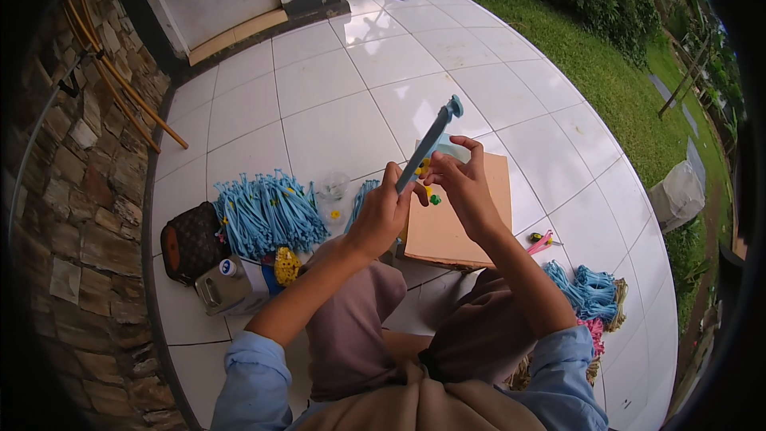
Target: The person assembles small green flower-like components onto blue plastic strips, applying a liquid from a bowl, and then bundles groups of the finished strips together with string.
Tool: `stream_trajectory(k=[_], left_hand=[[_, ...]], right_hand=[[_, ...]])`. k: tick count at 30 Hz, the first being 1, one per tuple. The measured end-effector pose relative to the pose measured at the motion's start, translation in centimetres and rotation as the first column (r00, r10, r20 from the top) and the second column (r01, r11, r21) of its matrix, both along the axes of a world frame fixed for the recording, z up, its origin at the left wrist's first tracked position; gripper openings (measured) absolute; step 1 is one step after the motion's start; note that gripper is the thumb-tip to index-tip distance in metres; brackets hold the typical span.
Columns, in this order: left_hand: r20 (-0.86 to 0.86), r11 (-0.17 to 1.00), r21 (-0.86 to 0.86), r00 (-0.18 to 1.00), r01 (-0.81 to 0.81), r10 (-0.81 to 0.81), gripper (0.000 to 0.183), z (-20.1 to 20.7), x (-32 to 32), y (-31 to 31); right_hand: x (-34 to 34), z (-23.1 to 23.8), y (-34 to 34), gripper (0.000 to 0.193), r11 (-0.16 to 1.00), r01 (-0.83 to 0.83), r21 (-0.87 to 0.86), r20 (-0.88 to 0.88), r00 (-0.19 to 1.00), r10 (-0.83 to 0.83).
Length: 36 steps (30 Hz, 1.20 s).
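Note:
My left hand (383,214) is closed round the lower end of a light blue strap-like piece (428,144) with a knobbed tip, which slants up and to the right. Beside the strap, my right hand (467,185) has its thumb and fingers bent at a small yellow flower-shaped piece (424,166). A small green piece (435,199) with a bit of yellow hangs just below the hands. Both hands are above a cardboard box (467,227) between my knees. Part of a pale blue item (452,146) shows behind the right fingers.
At left lie a large pile of blue strips (267,215), a brown bag (191,243), a metal can (230,287) and a bag of yellow pieces (287,266). At right are a pink strip (541,244), blue bundles (592,291) and a pink bundle (593,331). A stone wall (96,255) borders the tiles.

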<state>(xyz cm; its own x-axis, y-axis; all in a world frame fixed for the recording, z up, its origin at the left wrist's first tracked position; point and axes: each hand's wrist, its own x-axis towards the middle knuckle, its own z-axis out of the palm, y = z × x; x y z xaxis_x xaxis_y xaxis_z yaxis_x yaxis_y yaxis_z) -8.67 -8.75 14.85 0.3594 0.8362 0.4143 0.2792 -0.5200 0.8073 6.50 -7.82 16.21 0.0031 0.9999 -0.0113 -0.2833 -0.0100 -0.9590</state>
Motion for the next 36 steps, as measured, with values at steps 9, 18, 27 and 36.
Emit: stream_trajectory(k=[9,18,27,36], left_hand=[[0.091,0.999,-0.03,0.995,-0.028,0.031,0.014,-2.1,0.1,0.6],[0.412,0.98,-0.189,0.911,0.068,0.017,0.035,-2.6,-5.2,2.9],[0.614,0.916,0.235,0.78,-0.324,0.119,0.06,-2.9,-16.6,6.1],[0.29,0.695,-0.211,0.635,-0.687,0.716,0.018,-15.1,-23.9,8.2]], right_hand=[[-1.3,0.6,0.4,0.074,0.934,0.074,0.349,0.235,0.958,-0.164],[-6.1,2.8,5.0,0.061,0.879,0.043,0.475,0.292,0.935,-0.203],[-16.7,-8.9,9.5,0.052,0.849,-0.444,-0.285,0.104,0.867,0.488],[-25.2,-22.7,9.9,0.028,0.864,-0.498,-0.074,0.356,0.796,0.489]])
